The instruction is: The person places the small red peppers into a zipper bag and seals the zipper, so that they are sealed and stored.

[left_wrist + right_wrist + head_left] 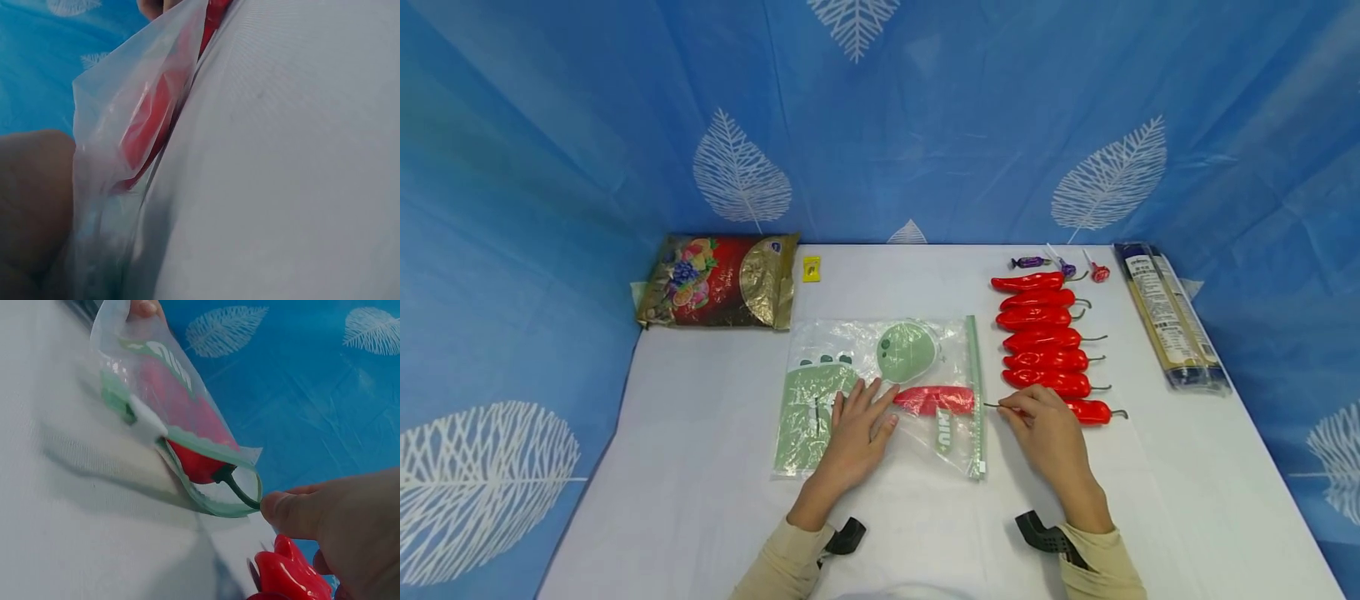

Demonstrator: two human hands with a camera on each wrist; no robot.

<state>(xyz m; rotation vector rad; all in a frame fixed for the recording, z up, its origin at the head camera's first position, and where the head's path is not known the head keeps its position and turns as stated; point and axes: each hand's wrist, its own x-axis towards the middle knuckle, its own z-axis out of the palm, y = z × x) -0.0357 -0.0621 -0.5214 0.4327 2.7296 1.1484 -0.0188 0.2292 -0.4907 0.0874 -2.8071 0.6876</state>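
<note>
A clear zip bag (816, 342) with a green dinosaur-like print lies flat, its green zip edge (973, 350) facing right. Inside it is a red chili pepper (917, 399), its stem poking out through the mouth. In the right wrist view the bag's mouth gapes around the pepper (194, 464), beside a white slider (147, 419). My right hand (1051, 437) pinches the stem (240, 492) between thumb and finger. With fingers spread, my left hand (856, 433) rests on the bag near the pepper's tip. The left wrist view shows the pepper (150, 119) through the plastic.
A column of several red chili peppers (1037, 318) lies to the right, the nearest one under my right hand. Behind are a purple wrapped candy (1028, 262) and two lollipops (1099, 272). Long packs (1172, 317) lie far right; a red-gold bag (718, 279) and yellow packet (812, 268) lie back left.
</note>
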